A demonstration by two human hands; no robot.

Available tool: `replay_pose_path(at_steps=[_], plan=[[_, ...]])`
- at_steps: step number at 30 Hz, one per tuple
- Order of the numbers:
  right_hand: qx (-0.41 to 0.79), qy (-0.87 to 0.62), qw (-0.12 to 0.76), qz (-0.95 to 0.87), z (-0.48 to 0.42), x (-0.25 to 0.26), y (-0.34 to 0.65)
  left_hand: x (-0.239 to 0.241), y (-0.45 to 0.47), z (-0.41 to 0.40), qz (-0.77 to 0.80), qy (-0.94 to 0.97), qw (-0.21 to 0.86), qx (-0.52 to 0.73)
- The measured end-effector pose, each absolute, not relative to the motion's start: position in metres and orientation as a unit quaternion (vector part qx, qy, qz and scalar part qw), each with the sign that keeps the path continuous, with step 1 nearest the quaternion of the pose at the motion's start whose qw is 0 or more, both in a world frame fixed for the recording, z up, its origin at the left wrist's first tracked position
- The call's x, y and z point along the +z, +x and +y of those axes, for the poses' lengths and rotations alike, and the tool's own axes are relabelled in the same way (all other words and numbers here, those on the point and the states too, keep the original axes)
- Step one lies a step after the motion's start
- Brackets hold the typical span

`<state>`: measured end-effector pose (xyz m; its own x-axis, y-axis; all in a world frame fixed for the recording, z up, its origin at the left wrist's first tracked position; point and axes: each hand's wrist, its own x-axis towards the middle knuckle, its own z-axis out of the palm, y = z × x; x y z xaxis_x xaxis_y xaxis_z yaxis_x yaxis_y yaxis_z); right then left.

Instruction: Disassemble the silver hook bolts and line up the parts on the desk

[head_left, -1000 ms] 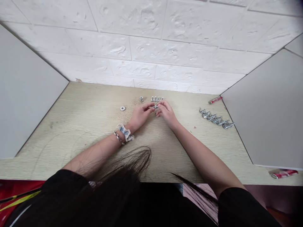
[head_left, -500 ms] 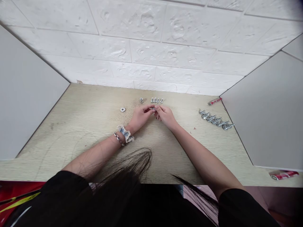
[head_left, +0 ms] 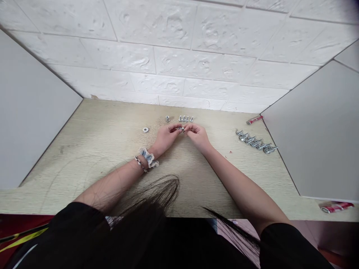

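Note:
Between the thumb and fingers of my left hand (head_left: 166, 138) a small silver bolt (head_left: 182, 129) is pinched. My right hand (head_left: 198, 136) has its thumb and fingertips closed at the bolt's right end; whether a nut or washer is on it there, I cannot tell. Just beyond my fingers several silver bolts (head_left: 185, 119) stand in a row on their heads. Left of that row sits a small stack of nuts (head_left: 167, 118). A flat washer (head_left: 145, 130) lies on the table to the left of my left hand.
Several bolts fitted with washers (head_left: 256, 142) lie in a slanting row at right. A red-and-silver cylinder (head_left: 254, 120) lies behind them, and a second red cylinder (head_left: 337, 207) near the front right. White brick-patterned wall (head_left: 174, 59) closes the back; grey panels (head_left: 33, 108) flank the pale wooden table (head_left: 117, 116).
My right fingers have shifted slightly right and opened out from a tighter curl, so more of the bolt shows. My left hand stays in nearly the same place.

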<state>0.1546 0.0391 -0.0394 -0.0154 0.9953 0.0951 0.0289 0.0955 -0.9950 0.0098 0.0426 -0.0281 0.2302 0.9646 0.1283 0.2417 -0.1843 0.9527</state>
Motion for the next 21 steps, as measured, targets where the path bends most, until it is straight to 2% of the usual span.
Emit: replay_pose_path(at_steps=[7,12,21], plan=[[0.423,-0.501,0.546,-0.522,0.0353,-0.0416,0.1515,-0.0268,0.0125,0.0400,0.438,0.669,0.431,0.418],[0.364,-0.548,0.492,-0.571,0.0336,-0.0422,0.1495,-0.0266,0.0133,0.0383,0.429,0.672,0.427,0.427],[0.284,-0.541,0.423,-0.669,0.0347,-0.0411,0.1526,-0.0282,0.0128,0.0406,0.433,0.680,0.424,0.413]])
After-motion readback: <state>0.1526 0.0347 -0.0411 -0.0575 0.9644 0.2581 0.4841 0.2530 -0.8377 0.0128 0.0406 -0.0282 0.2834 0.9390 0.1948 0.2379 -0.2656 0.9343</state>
